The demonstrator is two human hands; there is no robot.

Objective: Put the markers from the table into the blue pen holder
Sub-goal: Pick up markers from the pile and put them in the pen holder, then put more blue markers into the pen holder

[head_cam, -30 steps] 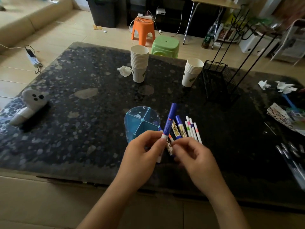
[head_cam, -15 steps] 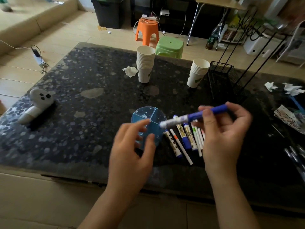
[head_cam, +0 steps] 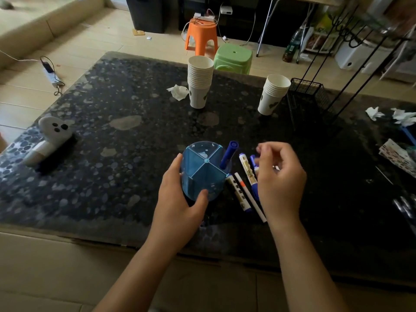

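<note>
The blue pen holder, round with several compartments, stands on the dark speckled table. A blue marker stands tilted in its right compartment. My left hand grips the holder from the near left side. Several markers lie on the table just right of the holder, partly hidden. My right hand hovers over them with fingers curled and apart, holding nothing.
Two stacks of paper cups stand farther back, with a crumpled tissue beside one. A black wire basket is at the back right. A white ghost-shaped toy lies at the left. Papers and tissues clutter the right edge.
My right hand carried the blue marker to the holder, dropped it into the right compartment and let go. My left hand closed around the holder.
</note>
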